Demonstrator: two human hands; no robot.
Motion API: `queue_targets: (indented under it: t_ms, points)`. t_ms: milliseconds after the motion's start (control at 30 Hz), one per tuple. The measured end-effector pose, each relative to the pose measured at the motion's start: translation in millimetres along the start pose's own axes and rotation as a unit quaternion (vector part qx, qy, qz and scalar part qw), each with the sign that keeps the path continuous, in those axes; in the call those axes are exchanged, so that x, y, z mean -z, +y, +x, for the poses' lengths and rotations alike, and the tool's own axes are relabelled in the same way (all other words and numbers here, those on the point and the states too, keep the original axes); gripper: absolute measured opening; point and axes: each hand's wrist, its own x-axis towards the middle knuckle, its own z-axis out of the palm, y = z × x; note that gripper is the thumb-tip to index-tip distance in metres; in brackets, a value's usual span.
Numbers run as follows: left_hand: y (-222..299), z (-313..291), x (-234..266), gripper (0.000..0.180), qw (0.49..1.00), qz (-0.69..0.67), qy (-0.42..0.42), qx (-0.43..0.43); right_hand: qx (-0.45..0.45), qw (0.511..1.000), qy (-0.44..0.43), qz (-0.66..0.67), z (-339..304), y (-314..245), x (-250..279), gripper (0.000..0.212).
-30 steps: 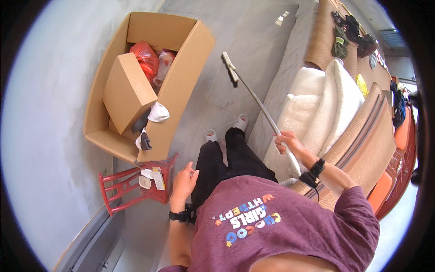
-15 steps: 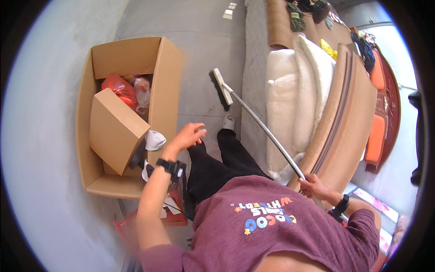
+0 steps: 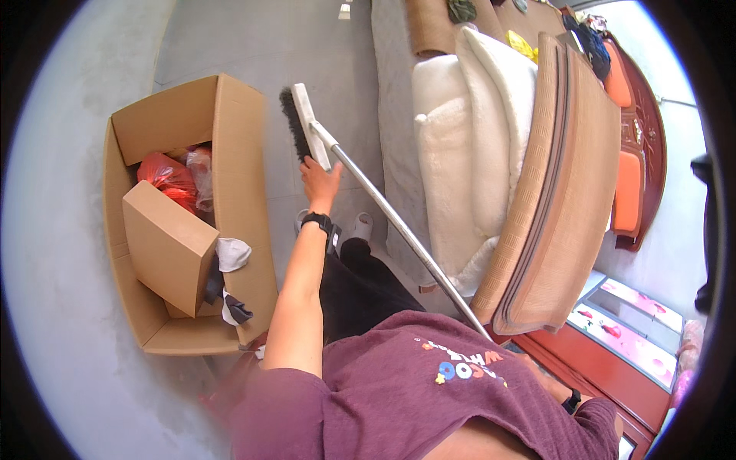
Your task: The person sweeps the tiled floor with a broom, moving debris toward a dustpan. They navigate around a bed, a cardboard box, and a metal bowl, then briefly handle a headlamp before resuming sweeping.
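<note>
A push broom (image 3: 387, 211) with a white head, dark bristles and a long metal handle slants from the upper middle down toward my right side. My left hand (image 3: 319, 184) is stretched out at the lower end of the broom head, fingers extended and thumb apart. Whether the fingertips touch the bristles is hard to tell. On the other side, my right hand (image 3: 530, 369) is low by my body at the handle's upper end, partly hidden by my maroon shirt. The handle's end runs out of sight there, in line with that hand.
At left stands an open cardboard box (image 3: 244, 192) holding a smaller carton (image 3: 170, 245), a red plastic bag (image 3: 166, 175) and white cloths. To the right, folded cream bedding (image 3: 448, 161) and a folded woven mat (image 3: 571, 207) lie on a bed with a red headboard (image 3: 650, 153).
My left hand has reached forward to the broom head. The broom head has shifted up and left, raised toward me. My right hand has moved lower, partly behind my shirt.
</note>
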Motion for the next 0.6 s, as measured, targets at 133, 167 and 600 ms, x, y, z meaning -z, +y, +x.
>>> queue_targets:
  t_ms: [133,167,600]
  points:
    - [9,8,0,0.063,0.999,0.040,-0.009,0.007,0.018,1.000,-0.016,-0.014,-8,-2,16,0.028]
    - [8,9,-2,0.061,0.998,0.058,-0.036,-0.008,0.007,1.000,-0.020,-0.011,-10,0,20,0.028]
    - [-63,15,-34,0.064,0.987,0.123,-0.084,-0.065,-0.160,0.983,-0.068,0.059,-33,-12,57,0.036]
